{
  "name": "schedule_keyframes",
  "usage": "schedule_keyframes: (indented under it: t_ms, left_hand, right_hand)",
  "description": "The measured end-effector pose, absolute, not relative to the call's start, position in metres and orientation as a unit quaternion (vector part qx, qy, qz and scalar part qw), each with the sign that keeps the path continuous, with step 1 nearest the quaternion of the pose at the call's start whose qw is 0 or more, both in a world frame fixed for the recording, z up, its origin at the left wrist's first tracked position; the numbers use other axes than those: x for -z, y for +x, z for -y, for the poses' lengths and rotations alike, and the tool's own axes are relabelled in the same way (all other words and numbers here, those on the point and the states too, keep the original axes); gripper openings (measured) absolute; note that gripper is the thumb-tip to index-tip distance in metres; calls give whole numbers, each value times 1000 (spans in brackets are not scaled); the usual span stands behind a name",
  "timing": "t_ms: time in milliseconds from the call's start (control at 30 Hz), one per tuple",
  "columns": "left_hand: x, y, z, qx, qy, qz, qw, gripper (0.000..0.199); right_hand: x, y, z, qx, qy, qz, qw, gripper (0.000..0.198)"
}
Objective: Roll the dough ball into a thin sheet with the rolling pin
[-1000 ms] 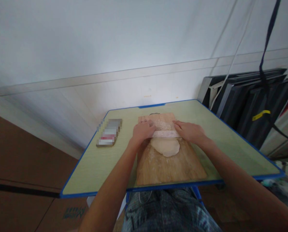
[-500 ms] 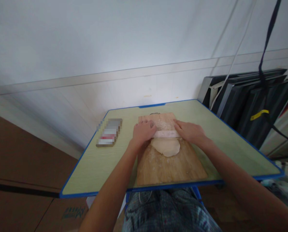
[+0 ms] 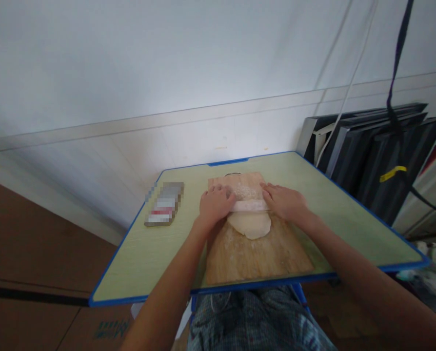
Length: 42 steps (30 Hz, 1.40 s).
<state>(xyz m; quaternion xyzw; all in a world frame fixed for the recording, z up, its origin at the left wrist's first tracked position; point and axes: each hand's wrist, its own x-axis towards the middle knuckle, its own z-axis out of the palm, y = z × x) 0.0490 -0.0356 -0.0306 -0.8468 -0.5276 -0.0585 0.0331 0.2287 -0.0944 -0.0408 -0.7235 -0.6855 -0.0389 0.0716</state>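
A pale, floury rolling pin (image 3: pixel 250 205) lies crosswise on a wooden board (image 3: pixel 260 265). My left hand (image 3: pixel 216 201) holds its left end, with the fingers curled over it. Over the right end rests my right hand (image 3: pixel 287 201), its fingers reaching forward across the pin and its palm pressed on it. Both pin ends are hidden under the hands. On the near side of the pin a flat, cream-coloured sheet of dough (image 3: pixel 251 226) shows, its far edge under or behind the pin. Flour dusts the board beyond the pin.
The board stands on a light green table (image 3: pixel 130 273) with a blue rim. To the left lies a blurred-out flat object (image 3: pixel 165 204). Dark panels (image 3: pixel 379 146) lean against the wall at right, where a black strap (image 3: pixel 397 73) hangs. A brown carton (image 3: pixel 93 324) sits lower left.
The fingers of my right hand look straighter and more spread on the pin. Pin and dough have hardly moved on the board; the whole view has shifted slightly.
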Motion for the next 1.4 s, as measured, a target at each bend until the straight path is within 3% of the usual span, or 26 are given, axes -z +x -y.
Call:
schedule_keyframes:
  t_ms: [133,400,633,900,1233,1400]
  left_hand:
    - [24,50,25,18,-851,525,-9,38]
    - [34,44,57,79,-847,519,77,47]
    - [29,52,22,27,-839,543,-33,45]
    - [34,43,58,86,-852,512,75,45]
    - [31,53,21,41,-835,548,-18,43]
    - [33,47,43,72,-844,528,54,44]
  right_hand:
    - [36,234,79,18,-720,692,50,48]
    - [49,220,123,105,-718,680,105,47]
    - [39,230,84,39,-721,690,54,47]
    - [49,227,120,95,-681,720,95,47]
    - [43,233,85,68,-701,709,45,47]
    - [47,227,109,90,-687,718,71,47]
